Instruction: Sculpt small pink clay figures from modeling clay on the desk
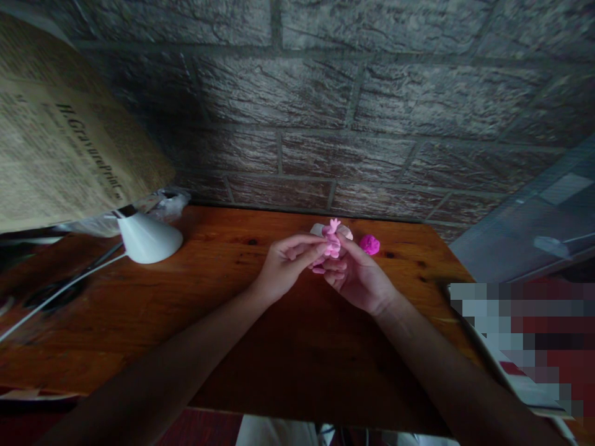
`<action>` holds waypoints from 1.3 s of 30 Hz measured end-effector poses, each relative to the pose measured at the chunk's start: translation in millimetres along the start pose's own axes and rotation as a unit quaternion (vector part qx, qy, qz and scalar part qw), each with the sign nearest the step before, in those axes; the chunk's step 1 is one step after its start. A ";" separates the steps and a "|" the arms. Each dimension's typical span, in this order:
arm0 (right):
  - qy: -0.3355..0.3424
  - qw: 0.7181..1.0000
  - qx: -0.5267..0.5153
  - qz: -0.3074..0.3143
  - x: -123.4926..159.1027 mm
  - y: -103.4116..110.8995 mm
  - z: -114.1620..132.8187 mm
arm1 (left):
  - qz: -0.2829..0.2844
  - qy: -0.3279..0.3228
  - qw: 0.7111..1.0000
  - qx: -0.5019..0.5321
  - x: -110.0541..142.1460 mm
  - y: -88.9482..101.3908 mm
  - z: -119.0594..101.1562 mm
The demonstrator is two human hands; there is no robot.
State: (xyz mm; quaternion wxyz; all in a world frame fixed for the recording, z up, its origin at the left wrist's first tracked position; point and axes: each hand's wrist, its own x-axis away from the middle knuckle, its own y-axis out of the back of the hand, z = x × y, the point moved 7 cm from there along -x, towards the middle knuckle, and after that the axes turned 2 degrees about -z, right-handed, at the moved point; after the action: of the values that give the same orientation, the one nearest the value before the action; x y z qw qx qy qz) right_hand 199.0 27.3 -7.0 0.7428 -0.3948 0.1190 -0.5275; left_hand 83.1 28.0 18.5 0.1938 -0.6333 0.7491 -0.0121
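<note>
Between the fingertips of both hands is a small pink clay figure (pixel 332 246) with a fringed, crown-like top. My left hand (pixel 288 263) pinches it from the left, thumb and forefinger closed. From the right, my right hand (pixel 356 269) grips it with the thumb, its other fingers curled below. Part of the figure is hidden by the fingers. Just right of the hands, on the table, lies a bright magenta lump of clay (pixel 370 244). Pale whitish and light pink pieces (pixel 346 232) sit behind the figure, partly covered, and I cannot make out their shape.
The wooden table (pixel 223 248) meets a grey brick wall (pixel 307 93) at the back. At left stands a lamp with a white base (pixel 151 236), a newsprint shade (pixel 69 136) and a white cord (pixel 60 294). A bluish panel (pixel 534 210) is at right.
</note>
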 end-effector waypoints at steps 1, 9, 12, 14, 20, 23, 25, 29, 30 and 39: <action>0.000 1.000 0.000 0.002 -0.3 0.0 -0.4 | -0.003 0.003 1.000 -0.001 -0.1 0.2 0.6; 0.027 0.999 0.012 0.014 -0.9 -0.1 3.9 | -0.006 0.003 1.000 0.015 0.6 0.4 1.2; 0.025 1.000 0.012 0.008 -0.3 -1.0 3.9 | 0.001 0.003 1.000 0.016 0.7 -1.1 1.5; 0.023 1.000 0.019 0.006 -0.2 -1.3 3.2 | -0.001 0.005 1.000 0.014 0.6 -1.0 2.2; 0.022 0.999 0.034 0.008 -1.3 0.1 1.7 | -0.005 0.014 1.000 0.013 0.5 0.0 3.3; 0.023 0.999 0.033 0.003 -1.5 1.0 1.5 | -0.004 0.017 1.000 0.010 0.4 0.8 3.8; 0.028 0.999 0.034 0.002 -1.2 1.1 1.8 | -0.004 0.016 1.000 0.012 0.2 1.4 4.1; 0.036 0.998 0.048 -0.009 -1.5 3.9 2.0 | -0.001 0.021 1.000 0.019 0.0 1.7 5.3; 0.038 0.998 0.051 -0.013 -1.7 5.0 2.0 | -0.001 0.025 1.000 0.018 0.1 1.7 5.8; 0.045 0.998 0.044 -0.010 -2.2 5.2 2.2 | 0.002 0.030 0.999 0.017 1.0 0.5 5.9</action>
State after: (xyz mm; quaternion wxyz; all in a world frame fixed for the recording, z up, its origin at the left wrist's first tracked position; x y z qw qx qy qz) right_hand 203.0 30.9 -9.8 0.7484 -0.3383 0.1250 -0.5567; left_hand 84.3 28.5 12.7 0.1816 -0.6277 0.7557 -0.0432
